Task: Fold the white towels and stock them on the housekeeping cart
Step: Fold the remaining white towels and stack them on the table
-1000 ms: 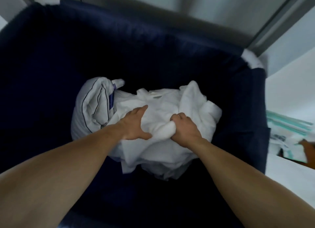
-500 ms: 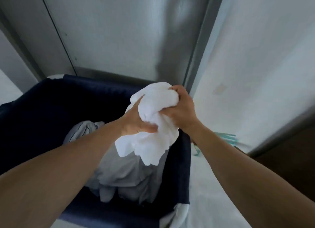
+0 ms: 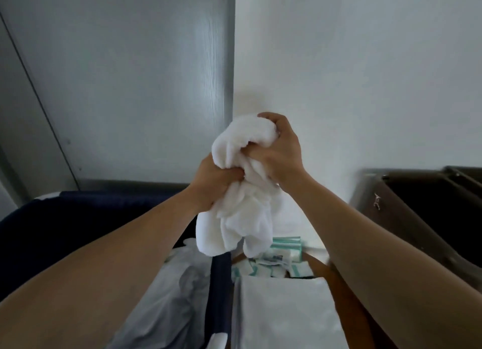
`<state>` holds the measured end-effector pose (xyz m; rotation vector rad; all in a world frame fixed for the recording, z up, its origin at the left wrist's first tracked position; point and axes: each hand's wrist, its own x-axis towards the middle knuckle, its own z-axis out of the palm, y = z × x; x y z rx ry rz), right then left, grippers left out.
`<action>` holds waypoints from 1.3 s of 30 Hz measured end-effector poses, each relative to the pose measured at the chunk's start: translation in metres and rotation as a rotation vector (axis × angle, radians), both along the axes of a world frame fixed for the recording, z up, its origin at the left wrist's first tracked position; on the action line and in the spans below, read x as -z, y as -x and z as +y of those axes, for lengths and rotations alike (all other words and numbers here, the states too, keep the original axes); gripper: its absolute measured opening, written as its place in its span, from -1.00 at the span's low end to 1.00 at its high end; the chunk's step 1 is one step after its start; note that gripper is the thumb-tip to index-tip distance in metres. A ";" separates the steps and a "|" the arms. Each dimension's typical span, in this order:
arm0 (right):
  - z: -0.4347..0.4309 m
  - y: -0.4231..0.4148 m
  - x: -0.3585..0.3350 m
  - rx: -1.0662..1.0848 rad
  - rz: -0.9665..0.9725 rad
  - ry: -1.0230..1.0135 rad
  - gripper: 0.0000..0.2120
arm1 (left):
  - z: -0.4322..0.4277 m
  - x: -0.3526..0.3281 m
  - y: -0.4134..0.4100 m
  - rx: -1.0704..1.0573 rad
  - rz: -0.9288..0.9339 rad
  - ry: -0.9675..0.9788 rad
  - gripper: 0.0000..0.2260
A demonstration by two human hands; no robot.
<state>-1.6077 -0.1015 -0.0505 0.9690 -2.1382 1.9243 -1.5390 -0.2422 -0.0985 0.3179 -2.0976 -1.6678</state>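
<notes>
Head view. A bunched white towel [image 3: 242,192] is held in the air at the centre of the frame, clamped by both hands. The left hand [image 3: 211,184] grips the lower bunch from 9 o'clock, fingers curled into the cloth. The right hand [image 3: 279,150] closes over the top of the bundle from 2 o'clock (thumb pressed into a fold). The towel's loose ends hang toward 6 o'clock, above the edge of a navy fabric hamper [image 3: 78,218]. The hamper fills the 8 o'clock sector and contains pale crumpled linen [image 3: 177,283]. Teal-and-white packets [image 3: 284,257] lie at 5 o'clock of the towel, beside a flat white sheet [image 3: 281,309]. A dark brown unit [image 3: 417,205] stands at 3 o'clock. Behind are a grey wood-grain panel [image 3: 130,75] at 11 o'clock and a white wall [image 3: 365,62] at 1 o'clock.
</notes>
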 end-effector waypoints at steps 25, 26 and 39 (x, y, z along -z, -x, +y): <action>0.216 0.067 0.132 0.313 -0.337 -0.501 -0.67 | 0.097 0.149 0.081 0.436 -0.810 0.141 -0.44; 0.214 0.072 0.138 0.301 -0.322 -0.547 -0.68 | 0.105 0.154 0.084 0.448 -0.836 0.225 -0.35; 0.243 0.111 0.148 -0.065 -0.667 -0.275 -0.69 | 0.172 0.140 0.104 0.395 -0.287 0.339 -0.51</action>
